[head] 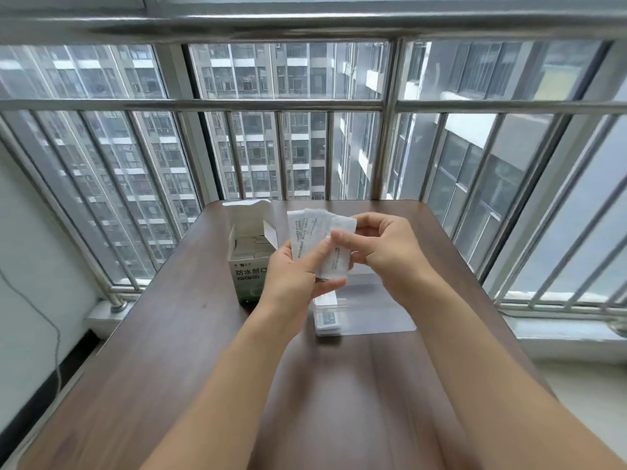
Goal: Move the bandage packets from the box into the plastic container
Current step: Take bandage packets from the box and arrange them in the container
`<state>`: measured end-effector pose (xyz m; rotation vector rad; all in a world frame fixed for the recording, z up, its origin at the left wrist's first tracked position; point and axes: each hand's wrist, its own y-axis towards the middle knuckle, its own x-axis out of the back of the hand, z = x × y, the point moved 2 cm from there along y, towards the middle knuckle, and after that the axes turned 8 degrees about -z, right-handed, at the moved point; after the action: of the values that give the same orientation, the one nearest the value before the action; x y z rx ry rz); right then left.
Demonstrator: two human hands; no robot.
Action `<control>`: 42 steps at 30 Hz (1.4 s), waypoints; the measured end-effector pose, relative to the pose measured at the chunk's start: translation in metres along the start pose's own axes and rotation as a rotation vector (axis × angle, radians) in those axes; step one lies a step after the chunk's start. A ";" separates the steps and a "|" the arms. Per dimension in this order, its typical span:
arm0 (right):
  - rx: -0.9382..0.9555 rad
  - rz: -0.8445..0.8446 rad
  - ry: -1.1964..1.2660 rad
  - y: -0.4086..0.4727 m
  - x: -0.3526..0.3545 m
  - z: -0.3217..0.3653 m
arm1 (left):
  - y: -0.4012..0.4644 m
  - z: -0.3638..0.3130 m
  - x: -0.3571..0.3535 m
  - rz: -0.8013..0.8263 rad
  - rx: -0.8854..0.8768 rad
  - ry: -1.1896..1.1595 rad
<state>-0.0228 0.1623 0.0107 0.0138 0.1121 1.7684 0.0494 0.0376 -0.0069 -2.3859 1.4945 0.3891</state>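
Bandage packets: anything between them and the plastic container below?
Nothing visible. The left hand and right hand hold the fanned bandage packets in the air just above the clear plastic container, whose top looks open. The box stands off to the left, outside that path.

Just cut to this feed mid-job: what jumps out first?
Both hands, the left hand and right hand, hold a fan of white bandage packets above the middle of the brown table. The opened box stands just left of them, the clear plastic container lies below the hands, and barred windows fill the background.
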 end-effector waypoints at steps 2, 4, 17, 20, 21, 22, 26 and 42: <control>0.018 -0.041 0.015 0.002 0.004 -0.004 | 0.005 0.001 -0.003 0.012 0.014 -0.007; 0.032 -0.067 0.021 0.005 0.007 -0.005 | 0.010 0.001 -0.005 0.062 0.028 -0.010; 0.052 0.058 -0.083 0.043 -0.031 0.011 | 0.064 -0.009 -0.011 0.171 -0.378 0.362; 0.222 0.060 -0.121 0.049 -0.037 0.011 | 0.073 -0.014 -0.012 0.107 -0.742 0.711; 0.280 0.049 -0.118 0.050 -0.039 0.010 | 0.073 -0.015 -0.012 0.073 -0.784 0.741; 0.308 0.047 -0.085 0.050 -0.039 0.010 | 0.072 -0.015 -0.013 0.038 -0.781 0.733; 0.192 0.143 0.108 0.054 -0.029 0.009 | 0.069 -0.013 -0.010 0.114 -0.399 0.385; 0.098 0.256 -0.005 0.060 -0.026 0.003 | 0.058 -0.002 -0.002 0.295 -0.146 0.102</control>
<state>-0.0762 0.1251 0.0198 0.1083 0.2005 2.0172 -0.0033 0.0147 -0.0110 -2.3254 1.9361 0.4621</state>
